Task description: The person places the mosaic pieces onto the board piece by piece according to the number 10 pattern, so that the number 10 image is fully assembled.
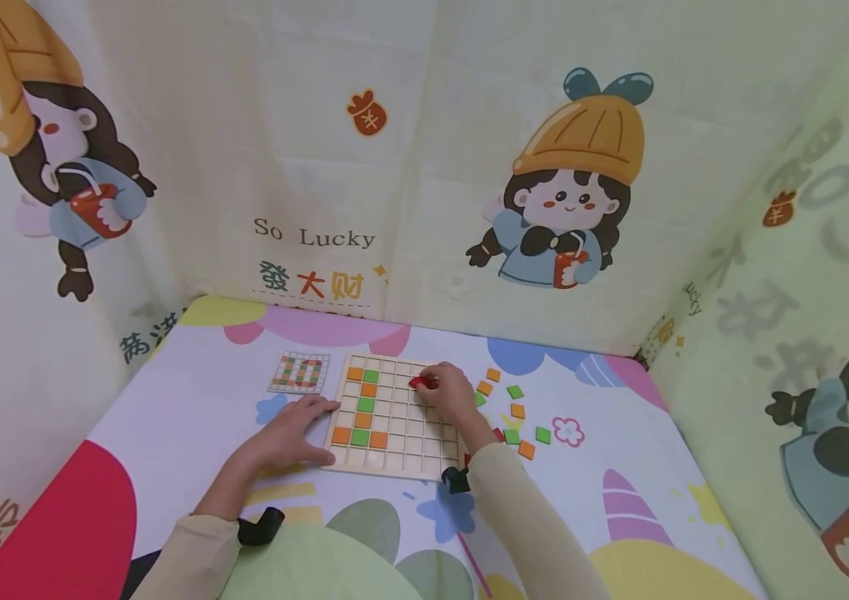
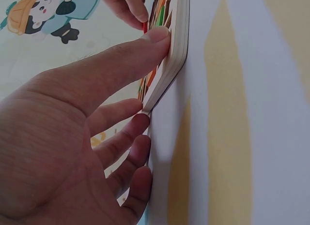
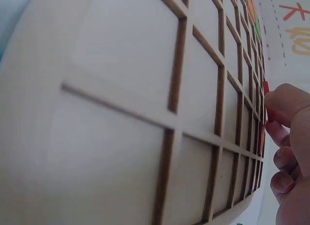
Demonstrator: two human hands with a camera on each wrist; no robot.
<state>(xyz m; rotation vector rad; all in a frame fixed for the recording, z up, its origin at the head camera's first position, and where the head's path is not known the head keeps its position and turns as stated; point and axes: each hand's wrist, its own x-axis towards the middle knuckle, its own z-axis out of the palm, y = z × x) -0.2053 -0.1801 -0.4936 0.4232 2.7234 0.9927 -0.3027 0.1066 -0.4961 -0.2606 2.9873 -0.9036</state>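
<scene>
A wooden grid board (image 1: pixel 402 456) lies on the table, with orange and green square tiles set in its left columns. My left hand (image 1: pixel 285 432) rests against the board's left edge, thumb near the front corner; in the left wrist view its thumb (image 2: pixel 121 55) touches the board's rim. Over the upper right part of the grid, my right hand (image 1: pixel 452 398) pinches a red tile (image 3: pixel 268 101) between thumb and finger. A second red piece (image 3: pixel 261 140) shows just below it at the board, partly hidden by the fingers.
Loose orange, green and red tiles, such as an orange tile (image 1: pixel 517 411) and a green tile (image 1: pixel 543 435), lie scattered right of the board. A small printed pattern card (image 1: pixel 300 372) lies at its upper left. Printed curtains (image 1: pixel 424 208) surround the table.
</scene>
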